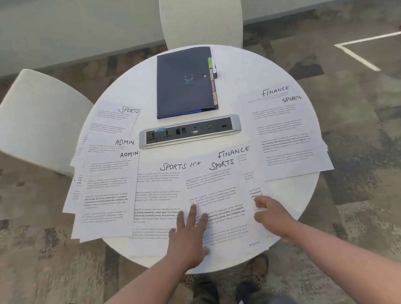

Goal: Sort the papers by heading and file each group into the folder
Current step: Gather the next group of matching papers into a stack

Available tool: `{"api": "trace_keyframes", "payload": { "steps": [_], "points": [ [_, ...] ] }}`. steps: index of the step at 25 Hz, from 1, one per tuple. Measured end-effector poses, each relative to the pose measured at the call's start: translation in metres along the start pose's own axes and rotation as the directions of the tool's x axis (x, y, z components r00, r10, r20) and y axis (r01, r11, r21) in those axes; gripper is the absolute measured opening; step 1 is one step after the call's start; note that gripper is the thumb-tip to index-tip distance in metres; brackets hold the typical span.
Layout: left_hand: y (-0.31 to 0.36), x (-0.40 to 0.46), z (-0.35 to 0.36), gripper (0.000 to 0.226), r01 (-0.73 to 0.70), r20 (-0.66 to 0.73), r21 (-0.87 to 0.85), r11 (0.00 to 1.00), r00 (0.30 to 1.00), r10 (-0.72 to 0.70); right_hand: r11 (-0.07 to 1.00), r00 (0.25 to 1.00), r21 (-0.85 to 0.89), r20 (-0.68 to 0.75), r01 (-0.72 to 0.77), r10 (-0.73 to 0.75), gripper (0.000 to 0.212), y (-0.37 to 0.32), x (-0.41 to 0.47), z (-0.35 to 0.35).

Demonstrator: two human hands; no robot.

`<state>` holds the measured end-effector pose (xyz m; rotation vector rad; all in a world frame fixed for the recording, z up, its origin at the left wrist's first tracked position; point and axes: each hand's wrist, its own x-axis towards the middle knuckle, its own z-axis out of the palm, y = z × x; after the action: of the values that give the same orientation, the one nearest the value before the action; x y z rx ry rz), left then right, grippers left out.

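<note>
Both hands on SPORTS sheet [217, 201]: L hand [187, 239] flat, R hand [272, 212] pinching edge

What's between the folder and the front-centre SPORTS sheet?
Head view: the silver power socket strip lies between the dark folder and the SPORTS sheet, with bare white table beside it.

Surface [292, 198] mostly covered: papers [111, 191] fanned over left, near and right sectors, overlapping. Bare strips lay between the socket strip [190, 131] and the near papers, and at the near right rim. Folder [184, 82] lay flat at the far centre, just beyond the socket strip. Two chairs stood against the rim, one far [200, 11], one left [35, 119], blocking those sides. Near edge open for reach.
</note>
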<state>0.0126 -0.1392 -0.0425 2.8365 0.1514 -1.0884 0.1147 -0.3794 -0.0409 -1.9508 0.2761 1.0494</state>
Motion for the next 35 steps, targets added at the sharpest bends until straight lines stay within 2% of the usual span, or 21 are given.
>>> {"api": "trace_keyframes", "payload": {
  "steps": [5, 12, 14, 17, 21, 23, 27, 29, 35],
  "points": [
    [-0.002, 0.001, 0.011, 0.105, 0.015, 0.042, -0.123, 0.992, 0.999, -0.01, 0.999, 0.999, 0.016, -0.039, -0.031, 0.032, 0.061, -0.004, 0.008, 0.002],
    [-0.003, 0.001, 0.014, 0.104, 0.012, 0.012, -0.15, 0.989, 1.0, -0.01, 0.982, 0.996, 0.172, -0.017, -0.079, 0.083, 0.066, -0.018, 0.007, 0.008],
    [-0.003, 0.002, 0.015, 0.104, 0.006, 0.008, -0.152, 0.988, 1.0, -0.005, 0.985, 0.998, 0.16, -0.001, -0.065, 0.066, 0.052, -0.018, 0.007, 0.01],
    [-0.004, 0.002, 0.016, 0.105, 0.0, 0.003, -0.161, 0.987, 1.0, 0.0, 0.991, 0.997, 0.124, 0.059, -0.053, 0.046, 0.019, -0.017, 0.005, 0.016],
    [-0.007, 0.001, 0.015, 0.108, -0.014, 0.025, -0.163, 0.987, 1.0, 0.018, 0.993, 0.997, 0.082, 0.028, -0.08, 0.078, 0.033, -0.015, 0.003, 0.019],
    [-0.012, -0.003, 0.013, 0.105, -0.01, 0.01, -0.216, 0.976, 1.0, 0.012, 0.997, 0.998, 0.06, -0.015, -0.058, 0.059, 0.035, -0.016, 0.0, 0.014],
    [-0.021, -0.016, 0.011, 0.093, 0.014, -0.112, -0.37, 0.929, 0.992, -0.06, 0.998, 0.999, 0.063, -0.048, -0.004, 0.007, 0.032, -0.021, -0.006, -0.006],
    [-0.026, -0.022, 0.012, 0.093, 0.033, -0.112, -0.469, 0.883, 0.989, -0.097, 0.995, 0.999, 0.097, -0.049, 0.018, -0.013, 0.031, -0.024, -0.007, -0.013],
    [-0.055, -0.037, 0.028, 0.101, 0.184, -0.061, -0.466, 0.865, 0.969, -0.239, 0.982, 0.998, 0.186, -0.061, 0.037, -0.026, 0.026, -0.029, -0.003, -0.01]
  ]
}}
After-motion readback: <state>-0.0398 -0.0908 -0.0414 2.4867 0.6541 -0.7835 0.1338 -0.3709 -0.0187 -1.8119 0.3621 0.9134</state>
